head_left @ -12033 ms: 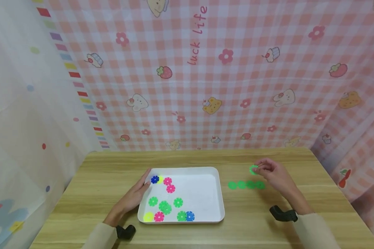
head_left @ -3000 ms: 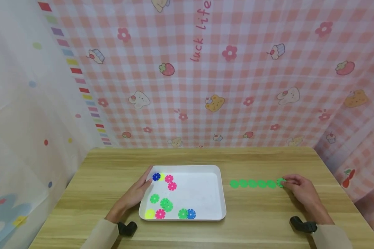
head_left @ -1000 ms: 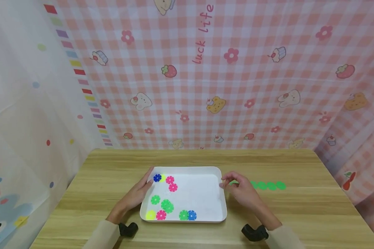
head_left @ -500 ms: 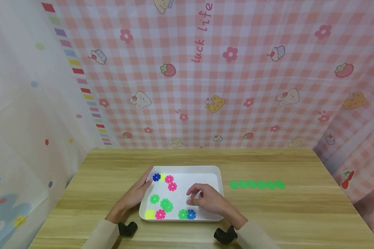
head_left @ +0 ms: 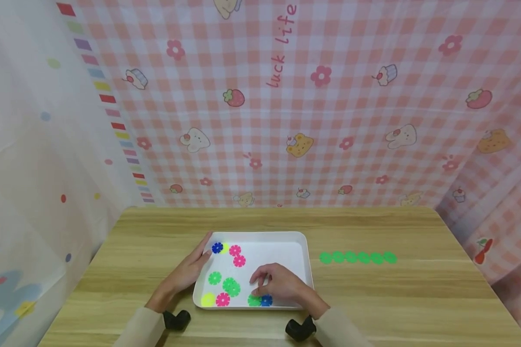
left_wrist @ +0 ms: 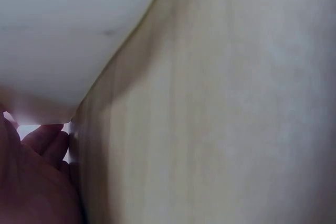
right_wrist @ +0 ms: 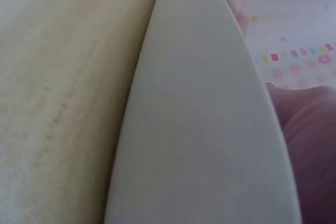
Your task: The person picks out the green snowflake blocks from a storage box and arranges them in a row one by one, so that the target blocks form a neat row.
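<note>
In the head view, my left hand [head_left: 184, 273] grips the left side of a white tray [head_left: 282, 253], thumb over the rim. The left wrist view shows fingers [left_wrist: 44, 140] against the tray's outer wall. My right hand [head_left: 282, 285] hovers inside the tray's front right part, fingers bent and apart, holding nothing visible. Its thumb tip is over or touching a green snowflake disc [head_left: 253, 301], beside a blue disc [head_left: 267, 301]. Other discs lie leftward: green [head_left: 214, 278], pink [head_left: 223, 299], yellow [head_left: 208, 300] and dark blue [head_left: 217, 247]. The right wrist view mostly shows the tray wall [right_wrist: 194, 103].
A row of several green snowflake discs [head_left: 351, 257] lies on the wooden table [head_left: 373, 299], right of the tray. Behind the table hangs a pink checked cloth [head_left: 260, 125]. A white patterned cloth [head_left: 26, 144] hangs at the left.
The green row has grown longer to the right. My right hand has left its right end and moved left over the tray, lowering to the green and blue discs. The left hand stays put.
</note>
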Motion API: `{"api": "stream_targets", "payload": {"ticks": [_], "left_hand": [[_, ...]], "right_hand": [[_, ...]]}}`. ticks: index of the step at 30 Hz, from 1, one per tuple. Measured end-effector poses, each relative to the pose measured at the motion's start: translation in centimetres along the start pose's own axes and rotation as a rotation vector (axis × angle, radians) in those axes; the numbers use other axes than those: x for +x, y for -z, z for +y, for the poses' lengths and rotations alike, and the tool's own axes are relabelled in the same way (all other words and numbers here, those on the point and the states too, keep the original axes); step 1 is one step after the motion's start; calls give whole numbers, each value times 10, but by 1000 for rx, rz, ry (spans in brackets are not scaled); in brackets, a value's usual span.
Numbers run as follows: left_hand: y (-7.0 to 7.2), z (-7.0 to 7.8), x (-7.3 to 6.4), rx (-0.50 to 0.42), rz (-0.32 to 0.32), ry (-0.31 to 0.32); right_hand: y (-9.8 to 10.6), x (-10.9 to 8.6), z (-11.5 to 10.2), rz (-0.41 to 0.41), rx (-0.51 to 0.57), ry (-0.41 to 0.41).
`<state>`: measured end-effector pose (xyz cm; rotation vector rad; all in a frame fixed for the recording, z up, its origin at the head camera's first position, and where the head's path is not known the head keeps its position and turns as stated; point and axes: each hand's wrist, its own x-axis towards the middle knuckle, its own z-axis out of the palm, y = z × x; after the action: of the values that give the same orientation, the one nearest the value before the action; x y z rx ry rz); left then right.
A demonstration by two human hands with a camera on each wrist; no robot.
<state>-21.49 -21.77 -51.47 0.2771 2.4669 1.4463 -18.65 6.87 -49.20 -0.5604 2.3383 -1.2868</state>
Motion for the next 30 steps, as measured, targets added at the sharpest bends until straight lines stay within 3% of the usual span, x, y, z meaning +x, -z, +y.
{"api": "stream_targets", "payload": {"ticks": [8, 16, 30], "left_hand": [[-1, 1, -1, -5, 3, 9], [-1, 0, 1, -11, 7, 12], [-1, 1, -1, 3, 4, 0]], "right_hand": [[-3, -4, 2, -8, -20, 10], [-6, -2, 4, -16, -109, 44], [-4, -5, 3, -6, -113, 57]]}}
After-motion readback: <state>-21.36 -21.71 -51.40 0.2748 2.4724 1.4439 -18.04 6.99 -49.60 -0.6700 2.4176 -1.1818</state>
